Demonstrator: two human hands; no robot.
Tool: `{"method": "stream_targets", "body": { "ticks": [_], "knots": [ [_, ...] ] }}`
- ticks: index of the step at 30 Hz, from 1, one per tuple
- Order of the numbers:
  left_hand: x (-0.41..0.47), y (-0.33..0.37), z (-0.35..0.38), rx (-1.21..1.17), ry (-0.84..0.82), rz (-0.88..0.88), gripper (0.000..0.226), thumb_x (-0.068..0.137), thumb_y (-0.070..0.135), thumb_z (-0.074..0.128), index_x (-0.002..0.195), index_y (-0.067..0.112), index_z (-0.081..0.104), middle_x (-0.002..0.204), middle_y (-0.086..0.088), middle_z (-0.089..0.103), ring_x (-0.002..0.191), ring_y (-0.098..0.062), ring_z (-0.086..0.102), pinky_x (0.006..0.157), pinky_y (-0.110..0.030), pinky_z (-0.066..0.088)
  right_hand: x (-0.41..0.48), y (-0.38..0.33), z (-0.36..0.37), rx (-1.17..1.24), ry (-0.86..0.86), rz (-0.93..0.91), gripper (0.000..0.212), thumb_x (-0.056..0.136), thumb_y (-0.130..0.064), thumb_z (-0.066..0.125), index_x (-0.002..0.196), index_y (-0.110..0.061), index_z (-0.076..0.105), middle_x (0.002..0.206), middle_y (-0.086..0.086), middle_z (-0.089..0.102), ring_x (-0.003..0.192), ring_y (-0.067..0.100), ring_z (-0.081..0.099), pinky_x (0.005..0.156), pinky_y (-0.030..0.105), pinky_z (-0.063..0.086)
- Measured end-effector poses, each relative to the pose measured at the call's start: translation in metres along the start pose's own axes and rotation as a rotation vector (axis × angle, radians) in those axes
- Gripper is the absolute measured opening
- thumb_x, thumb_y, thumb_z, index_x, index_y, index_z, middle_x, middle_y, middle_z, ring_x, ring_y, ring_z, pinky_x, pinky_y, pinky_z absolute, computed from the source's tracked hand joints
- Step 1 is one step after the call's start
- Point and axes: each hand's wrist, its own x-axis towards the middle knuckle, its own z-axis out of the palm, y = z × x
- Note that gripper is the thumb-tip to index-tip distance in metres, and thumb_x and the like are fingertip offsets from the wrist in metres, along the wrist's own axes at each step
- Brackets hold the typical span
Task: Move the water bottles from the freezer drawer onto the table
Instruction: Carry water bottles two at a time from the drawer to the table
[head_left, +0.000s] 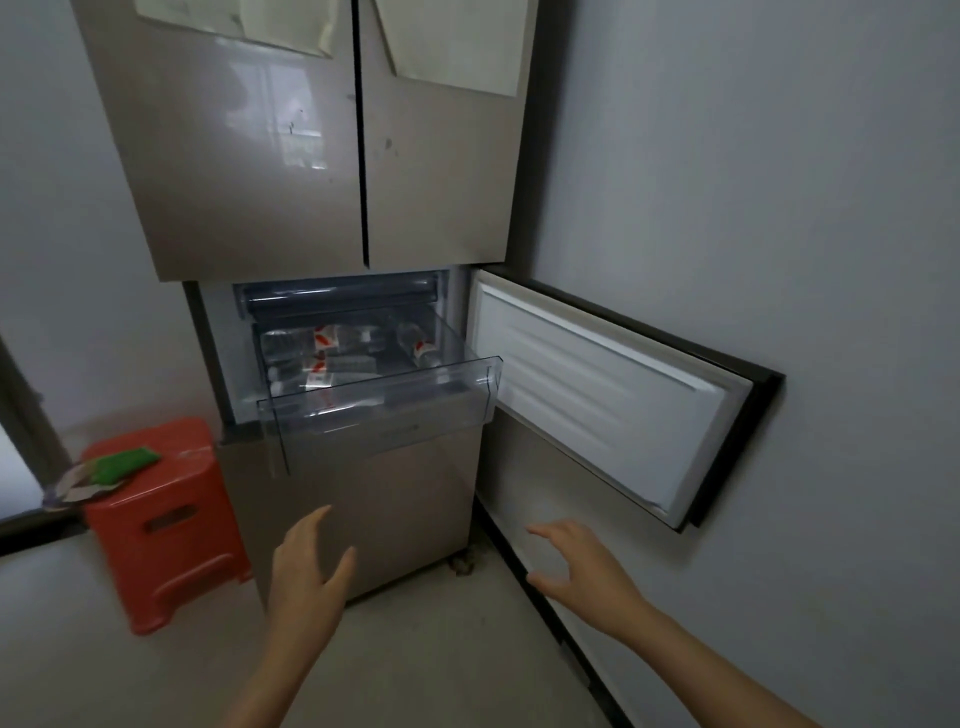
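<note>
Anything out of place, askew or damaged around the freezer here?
Nothing damaged or spilled. The clear freezer drawer is pulled out, water bottles lying jumbled on their sides inside. Dark smudges mark the upper fridge doors.

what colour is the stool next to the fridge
Red-orange; the stool shows clearly in the head view.

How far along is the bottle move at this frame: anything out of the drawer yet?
Done: the freezer door is swung open and the clear drawer is pulled out. In hand: nothing; the left hand and right hand are open and empty below the drawer. Left: the water bottles all lie in the drawer, and no table is in view.
</note>
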Motion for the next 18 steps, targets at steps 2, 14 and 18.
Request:
{"method": "stream_targets", "body": {
  "ticks": [2,14,18],
  "knots": [
    [0.004,-0.007,0.010,0.005,-0.020,-0.036,0.052,0.073,-0.006,0.069,0.122,-0.005,0.050,0.123,-0.026,0.053,0.113,-0.043,0.049,0.098,-0.051,0.037,0.011,0.009,0.000,0.002,-0.010,0.027,0.053,0.087,-0.037,0.058,0.135,-0.029,0.038,0.130,-0.004,0.045,0.121,0.009,0.039,0.095,0.014,0.029],
    [0.099,0.004,0.074,0.048,0.059,-0.095,0.050,0.077,-0.003,0.067,0.124,-0.002,0.050,0.126,-0.021,0.052,0.115,-0.038,0.048,0.100,-0.047,0.037,0.169,0.061,-0.007,0.179,0.002,-0.043,0.054,0.084,-0.029,0.064,0.133,-0.023,0.043,0.132,0.001,0.046,0.118,0.011,0.043,0.094,0.017,0.031],
    [0.146,0.012,0.095,0.089,0.100,-0.100,0.049,0.080,0.002,0.066,0.125,0.002,0.049,0.128,-0.017,0.051,0.119,-0.033,0.045,0.102,-0.043,0.035,0.234,0.074,-0.018,0.283,0.002,-0.090,0.051,0.084,-0.027,0.065,0.131,-0.024,0.044,0.125,-0.004,0.045,0.111,0.003,0.039,0.093,0.016,0.029]
  ]
}}
